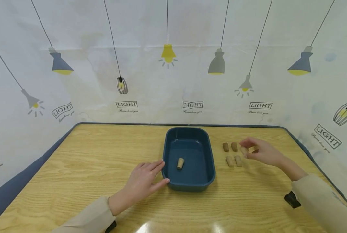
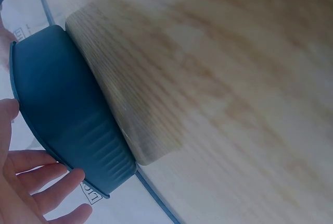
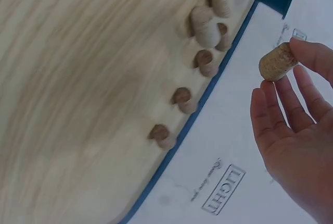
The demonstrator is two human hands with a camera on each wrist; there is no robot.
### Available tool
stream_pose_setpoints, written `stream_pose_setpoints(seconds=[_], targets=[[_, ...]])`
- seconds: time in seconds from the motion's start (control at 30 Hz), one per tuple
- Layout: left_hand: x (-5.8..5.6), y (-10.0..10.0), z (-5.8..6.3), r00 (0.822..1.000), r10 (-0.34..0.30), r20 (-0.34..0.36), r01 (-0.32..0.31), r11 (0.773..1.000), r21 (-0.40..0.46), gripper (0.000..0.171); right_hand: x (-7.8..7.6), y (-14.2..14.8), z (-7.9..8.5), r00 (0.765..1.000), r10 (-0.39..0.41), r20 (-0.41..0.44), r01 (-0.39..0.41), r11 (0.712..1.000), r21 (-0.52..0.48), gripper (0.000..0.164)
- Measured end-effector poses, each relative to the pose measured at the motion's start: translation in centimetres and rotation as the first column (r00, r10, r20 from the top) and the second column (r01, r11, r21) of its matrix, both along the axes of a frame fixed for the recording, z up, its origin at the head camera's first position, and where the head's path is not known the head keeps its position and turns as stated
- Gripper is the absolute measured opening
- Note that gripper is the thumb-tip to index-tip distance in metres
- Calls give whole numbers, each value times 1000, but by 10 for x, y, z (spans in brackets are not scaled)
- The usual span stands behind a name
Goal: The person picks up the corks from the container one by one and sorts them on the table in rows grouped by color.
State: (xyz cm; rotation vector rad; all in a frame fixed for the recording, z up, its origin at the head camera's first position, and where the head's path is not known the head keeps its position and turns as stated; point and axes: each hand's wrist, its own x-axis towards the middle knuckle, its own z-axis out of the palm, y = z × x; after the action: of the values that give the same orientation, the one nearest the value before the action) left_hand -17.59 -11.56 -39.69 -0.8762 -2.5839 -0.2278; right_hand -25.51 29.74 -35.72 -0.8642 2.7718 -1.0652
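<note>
A deep blue rectangular tub (image 1: 190,186) stands on the wooden table, with one tapered cork (image 1: 180,163) inside it. My left hand (image 1: 139,183) touches the tub's left rim with extended fingers, and the left wrist view shows them spread along that rim. To the tub's right, my right hand (image 1: 263,152) pinches a cork (image 3: 277,62) between thumb and fingertips, held above the table. More corks stand in loose rows beside it, including a darker one (image 1: 225,147) and a paler one (image 1: 229,161). The right hand may hide some of them in the head view.
The light wood table (image 1: 103,152) extends to both sides of the tub. A pale wall sheet (image 1: 150,74) printed with lamps rises behind the table's blue-trimmed back edge. A black strap piece (image 1: 292,199) shows under the right sleeve.
</note>
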Motion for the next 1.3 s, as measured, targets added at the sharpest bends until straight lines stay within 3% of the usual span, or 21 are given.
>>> stream_pose_setpoints(seconds=[0.33, 0.77, 1.3], targets=[[0, 0, 0, 1000, 4, -5, -4, 1000, -10, 58, 2, 27, -24, 999, -33, -17, 33, 999, 19, 39], [0, 0, 1, 1000, 5, 9, -5, 1000, -14, 60, 1, 38, -53, 992, -129, -11, 129, 991, 17, 41], [0, 0, 0, 1000, 11, 14, -10, 1000, -13, 60, 0, 36, -61, 996, -86, 8, 86, 996, 8, 44]])
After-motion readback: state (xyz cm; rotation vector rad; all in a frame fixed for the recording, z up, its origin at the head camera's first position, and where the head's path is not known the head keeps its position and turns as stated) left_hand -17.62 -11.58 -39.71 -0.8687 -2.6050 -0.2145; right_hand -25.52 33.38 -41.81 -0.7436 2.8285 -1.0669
